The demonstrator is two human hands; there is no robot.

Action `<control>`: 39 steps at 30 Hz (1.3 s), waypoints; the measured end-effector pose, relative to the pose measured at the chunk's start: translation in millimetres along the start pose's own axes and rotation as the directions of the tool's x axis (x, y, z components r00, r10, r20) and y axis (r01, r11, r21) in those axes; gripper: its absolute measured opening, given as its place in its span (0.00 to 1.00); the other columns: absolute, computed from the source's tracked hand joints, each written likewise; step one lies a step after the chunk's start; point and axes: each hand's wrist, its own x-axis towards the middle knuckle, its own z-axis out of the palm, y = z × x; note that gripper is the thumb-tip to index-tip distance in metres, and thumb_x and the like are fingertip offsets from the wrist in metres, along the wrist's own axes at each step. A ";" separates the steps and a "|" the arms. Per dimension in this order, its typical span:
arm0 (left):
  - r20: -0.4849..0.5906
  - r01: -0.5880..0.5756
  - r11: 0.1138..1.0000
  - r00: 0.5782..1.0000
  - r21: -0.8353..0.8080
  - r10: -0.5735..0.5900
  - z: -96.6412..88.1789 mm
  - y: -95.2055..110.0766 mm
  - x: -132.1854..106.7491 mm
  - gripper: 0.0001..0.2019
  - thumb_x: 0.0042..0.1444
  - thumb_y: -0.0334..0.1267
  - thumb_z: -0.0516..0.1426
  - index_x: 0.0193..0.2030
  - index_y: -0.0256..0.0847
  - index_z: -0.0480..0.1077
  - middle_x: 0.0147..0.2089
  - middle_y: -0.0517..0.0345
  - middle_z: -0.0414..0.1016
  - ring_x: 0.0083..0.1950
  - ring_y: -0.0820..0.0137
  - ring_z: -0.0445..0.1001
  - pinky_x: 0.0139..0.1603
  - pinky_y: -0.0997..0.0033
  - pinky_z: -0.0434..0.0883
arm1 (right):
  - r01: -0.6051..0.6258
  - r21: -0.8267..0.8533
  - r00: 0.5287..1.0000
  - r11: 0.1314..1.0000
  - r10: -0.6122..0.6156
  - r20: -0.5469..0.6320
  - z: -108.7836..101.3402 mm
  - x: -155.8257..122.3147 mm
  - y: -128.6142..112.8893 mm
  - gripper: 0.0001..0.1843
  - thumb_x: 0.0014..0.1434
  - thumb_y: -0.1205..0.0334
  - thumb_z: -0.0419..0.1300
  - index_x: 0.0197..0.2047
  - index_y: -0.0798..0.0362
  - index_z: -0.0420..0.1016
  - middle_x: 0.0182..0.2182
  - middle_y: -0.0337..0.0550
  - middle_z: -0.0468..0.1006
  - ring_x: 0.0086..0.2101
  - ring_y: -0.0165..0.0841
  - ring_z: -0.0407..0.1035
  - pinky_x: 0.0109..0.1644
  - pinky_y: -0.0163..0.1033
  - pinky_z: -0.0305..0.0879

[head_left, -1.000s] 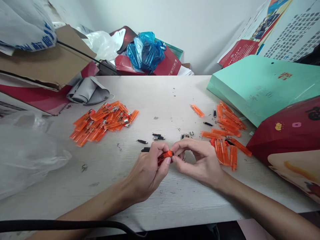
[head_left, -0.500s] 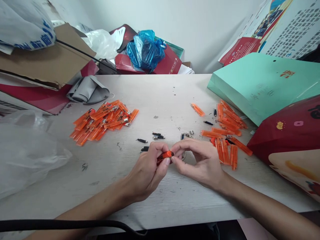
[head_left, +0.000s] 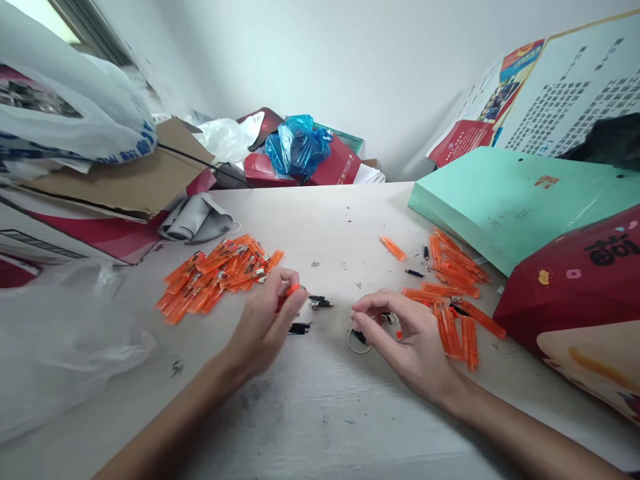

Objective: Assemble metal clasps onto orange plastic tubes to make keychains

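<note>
My left hand [head_left: 263, 327] is wrapped round an orange lighter [head_left: 293, 289], of which only one end shows past the thumb. The left pile of orange lighters [head_left: 200, 293], several with metal tops, lies just beyond it. My right hand [head_left: 407, 337] is closed in a loose pinch; whatever is between thumb and forefinger is too small to name. Below its fingertips lies a pale ring [head_left: 351, 345] with a black part in it. Small black cylindrical parts [head_left: 320, 304] lie between the hands, and more black pieces [head_left: 299, 329] sit by my left wrist.
Orange lighter bodies [head_left: 453, 267] lie scattered on the right, with one [head_left: 393, 248] apart. A mint-green bag [head_left: 500, 200] and a dark red bag [head_left: 565, 287] border the right side. Cardboard [head_left: 135, 173], clear plastic [head_left: 60, 353] and a blue plastic bag [head_left: 300, 147] stand left and behind.
The hands have come apart. My left hand has moved left towards the pile with the orange lighter, and my right hand has drawn away from it. The view has tilted up somewhat.
</note>
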 end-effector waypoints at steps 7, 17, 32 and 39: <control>-0.305 0.284 0.845 0.940 0.452 -0.153 -70.4 -44.8 40.1 0.12 0.69 0.48 0.50 0.47 0.42 0.64 0.35 0.57 0.77 0.35 0.61 0.74 0.36 0.66 0.65 | 0.073 -0.089 0.997 0.993 -0.071 0.018 -6.1 6.6 1.4 0.05 0.65 0.69 0.61 0.38 0.52 0.78 0.30 0.37 0.81 0.30 0.28 0.73 0.34 0.35 0.70; -0.373 0.384 0.701 0.910 0.601 -0.179 -95.1 -93.6 38.4 0.11 0.67 0.44 0.51 0.49 0.40 0.65 0.50 0.46 0.78 0.51 0.54 0.76 0.50 0.59 0.70 | 0.078 -0.489 0.997 0.869 -0.077 0.022 -51.1 33.1 39.5 0.11 0.68 0.53 0.59 0.42 0.50 0.78 0.43 0.46 0.82 0.46 0.43 0.76 0.46 0.46 0.70; -0.338 0.339 0.633 0.932 0.696 -0.128 -84.4 -84.1 34.2 0.14 0.72 0.48 0.48 0.42 0.42 0.68 0.50 0.47 0.79 0.52 0.55 0.74 0.52 0.58 0.67 | 0.151 -0.832 0.962 0.533 0.116 0.249 -84.0 43.9 125.8 0.27 0.70 0.46 0.50 0.65 0.48 0.71 0.63 0.51 0.73 0.60 0.53 0.67 0.59 0.56 0.63; -0.332 0.321 0.597 0.938 0.735 -0.096 -86.2 -72.5 35.0 0.14 0.70 0.48 0.50 0.42 0.41 0.69 0.47 0.46 0.80 0.52 0.51 0.74 0.55 0.52 0.63 | 0.169 -0.866 0.962 0.470 0.113 0.249 -83.8 56.7 121.7 0.19 0.69 0.49 0.52 0.44 0.52 0.78 0.42 0.52 0.83 0.43 0.49 0.75 0.45 0.51 0.64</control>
